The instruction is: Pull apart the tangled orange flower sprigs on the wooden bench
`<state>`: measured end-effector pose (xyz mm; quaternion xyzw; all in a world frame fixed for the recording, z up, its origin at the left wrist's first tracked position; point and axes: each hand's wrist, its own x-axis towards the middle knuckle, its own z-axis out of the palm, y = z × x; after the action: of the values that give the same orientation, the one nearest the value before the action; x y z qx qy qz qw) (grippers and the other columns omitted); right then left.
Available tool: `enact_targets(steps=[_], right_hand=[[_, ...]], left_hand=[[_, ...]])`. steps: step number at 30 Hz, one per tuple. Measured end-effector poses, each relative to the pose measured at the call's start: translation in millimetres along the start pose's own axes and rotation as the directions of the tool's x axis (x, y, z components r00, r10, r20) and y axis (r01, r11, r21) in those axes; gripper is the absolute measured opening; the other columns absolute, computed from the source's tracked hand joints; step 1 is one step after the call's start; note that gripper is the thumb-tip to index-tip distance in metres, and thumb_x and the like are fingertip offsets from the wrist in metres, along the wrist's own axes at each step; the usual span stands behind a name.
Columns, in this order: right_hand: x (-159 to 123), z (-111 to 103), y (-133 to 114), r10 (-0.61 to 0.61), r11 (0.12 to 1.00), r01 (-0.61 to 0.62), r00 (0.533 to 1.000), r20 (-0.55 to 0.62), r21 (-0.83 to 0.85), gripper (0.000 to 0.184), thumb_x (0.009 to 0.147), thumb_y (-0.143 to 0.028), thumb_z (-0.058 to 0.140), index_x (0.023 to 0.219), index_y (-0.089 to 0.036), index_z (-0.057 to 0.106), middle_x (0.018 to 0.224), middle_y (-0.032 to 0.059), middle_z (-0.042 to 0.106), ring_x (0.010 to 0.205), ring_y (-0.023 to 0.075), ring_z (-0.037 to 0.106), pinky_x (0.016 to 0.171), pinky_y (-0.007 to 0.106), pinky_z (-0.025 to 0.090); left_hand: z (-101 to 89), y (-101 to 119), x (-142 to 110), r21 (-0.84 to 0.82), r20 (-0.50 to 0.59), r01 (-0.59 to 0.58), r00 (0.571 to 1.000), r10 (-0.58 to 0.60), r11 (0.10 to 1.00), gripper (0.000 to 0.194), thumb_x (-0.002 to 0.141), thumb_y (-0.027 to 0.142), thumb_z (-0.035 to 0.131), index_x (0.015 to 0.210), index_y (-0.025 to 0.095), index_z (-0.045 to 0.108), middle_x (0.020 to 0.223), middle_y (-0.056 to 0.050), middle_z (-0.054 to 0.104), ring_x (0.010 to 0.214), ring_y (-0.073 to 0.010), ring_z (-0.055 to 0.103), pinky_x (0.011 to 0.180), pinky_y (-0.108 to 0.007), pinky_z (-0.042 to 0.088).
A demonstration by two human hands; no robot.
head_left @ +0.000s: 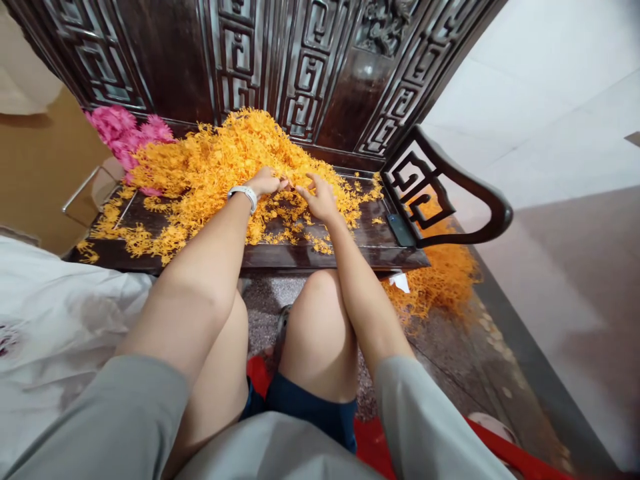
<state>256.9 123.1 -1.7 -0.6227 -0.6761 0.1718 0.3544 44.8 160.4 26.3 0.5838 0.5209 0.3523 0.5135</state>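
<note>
Frilly pink petals (117, 137) at far left, then springy orange florets (240, 150) heaped on the glossy dark-wood bench (380, 258); over them the left hand (266, 181), fingers curled, hold unclear; the right hand (320, 199) half open, nothing visible in it. Here's a flat phone (400, 230), fretwork armrest (501, 213), stringy orange floor pile (447, 280), pale wall (530, 120).

Grey sleeves (120, 400), white wristband (248, 193), dark-blue shorts (315, 408)

open air above blossoms (250, 143), backrest (175, 67) behind, armrest (465, 170) right
</note>
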Motion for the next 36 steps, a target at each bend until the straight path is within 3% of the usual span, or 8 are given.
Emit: enact_targets(steps=[7, 10, 16, 25, 29, 32, 34, 36], right_hand=[[1, 11, -16, 0.018, 0.961, -0.031, 0.999, 0.047, 0.276, 0.075, 0.094, -0.092, 0.056, 0.108, -0.019, 0.070, 0.098, 0.0078, 0.069, 0.098, 0.0234, 0.063, 0.097, 0.039, 0.054], [2, 15, -19, -0.001, 0.959, -0.006, 1.000, 0.023, 0.283, 0.070, 0.094, -0.091, 0.058, 0.084, -0.022, 0.063, 0.085, 0.0041, 0.066, 0.087, 0.0206, 0.060, 0.090, 0.037, 0.052], [4, 27, -17, 0.005, 0.960, -0.016, 0.999, 0.042, 0.281, 0.063, 0.098, -0.081, 0.063, 0.078, -0.021, 0.063, 0.078, 0.0005, 0.062, 0.079, 0.0170, 0.056, 0.084, 0.033, 0.047], [9, 22, -24, -0.037, 0.999, 0.036, 0.999, 0.020, 0.035, 0.030, 0.100, -0.026, 0.062, 0.072, -0.025, 0.051, 0.082, 0.0047, 0.058, 0.091, 0.0247, 0.054, 0.099, 0.041, 0.048], [11, 18, -25, 0.004, 0.999, -0.003, 1.000, -0.024, 0.043, 0.034, 0.098, -0.021, 0.060, 0.069, -0.027, 0.043, 0.078, 0.0038, 0.051, 0.089, 0.0253, 0.049, 0.103, 0.046, 0.049], [3, 4, -40, -0.084, 0.992, 0.075, 0.992, 0.090, 0.102, 0.036, 0.098, -0.025, 0.063, 0.066, -0.025, 0.045, 0.076, 0.0035, 0.052, 0.089, 0.0246, 0.050, 0.103, 0.047, 0.049], [-10, -11, -58, -0.246, 0.953, 0.177, 0.925, 0.290, 0.245, 0.036, 0.098, -0.038, 0.069, 0.068, -0.023, 0.055, 0.079, 0.0043, 0.057, 0.088, 0.0234, 0.053, 0.099, 0.045, 0.050], [-26, -29, -76, -0.419, 0.878, 0.193, 0.754, 0.506, 0.439, 0.044, 0.094, -0.058, 0.076, 0.074, -0.021, 0.066, 0.087, 0.0062, 0.064, 0.087, 0.0216, 0.057, 0.092, 0.042, 0.052]], left_hand=[[-0.1, -2, 1, 0.042, 0.015, -0.010, 1.000, 0.009, 0.999, 0.029, 0.074, 0.029, 0.089, 0.071, 0.021, 0.061, 0.086, -0.013, 0.074, 0.113, -0.0371, 0.072, 0.114, -0.051, 0.051], [3.4, -4, 2, 0.076, 0.020, 0.006, 1.000, -0.007, 0.997, 0.033, 0.065, 0.026, 0.095, 0.080, 0.020, 0.066, 0.094, -0.014, 0.076, 0.116, -0.0403, 0.072, 0.110, -0.052, 0.052], [7.9, -6, 2, 0.207, 0.049, -0.027, 0.999, 0.017, 0.978, 0.037, 0.059, 0.032, 0.098, 0.071, 0.022, 0.065, 0.082, -0.011, 0.071, 0.121, -0.0445, 0.069, 0.113, -0.051, 0.049], [10.6, -18, 2, 0.228, 0.094, -0.091, 0.993, 0.071, 0.969, 0.032, 0.069, 0.027, 0.089, 0.058, 0.023, 0.059, 0.063, -0.005, 0.057, 0.097, -0.0351, 0.070, 0.103, -0.046, 0.053], [11.1, -18, 0, 0.223, 0.045, -0.102, 0.995, 0.094, 0.969, 0.026, 0.078, 0.030, 0.084, 0.063, 0.022, 0.064, 0.072, -0.008, 0.067, 0.096, -0.0327, 0.071, 0.099, -0.043, 0.054], [11.2, -21, 6, 0.224, -0.104, -0.085, 0.988, 0.110, 0.971, 0.015, 0.081, 0.025, 0.077, 0.069, 0.021, 0.070, 0.090, -0.011, 0.078, 0.104, -0.0322, 0.073, 0.100, -0.040, 0.053], [9.7, -25, 13, 0.162, -0.268, -0.021, 0.961, 0.064, 0.987, 0.009, 0.084, 0.023, 0.072, 0.075, 0.021, 0.073, 0.100, -0.012, 0.081, 0.108, -0.0316, 0.074, 0.099, -0.039, 0.053], [6.5, -28, 20, 0.039, -0.392, 0.023, 0.920, -0.006, 0.999, 0.013, 0.087, 0.026, 0.067, 0.080, 0.020, 0.075, 0.105, -0.012, 0.082, 0.110, -0.0304, 0.074, 0.099, -0.038, 0.054]])
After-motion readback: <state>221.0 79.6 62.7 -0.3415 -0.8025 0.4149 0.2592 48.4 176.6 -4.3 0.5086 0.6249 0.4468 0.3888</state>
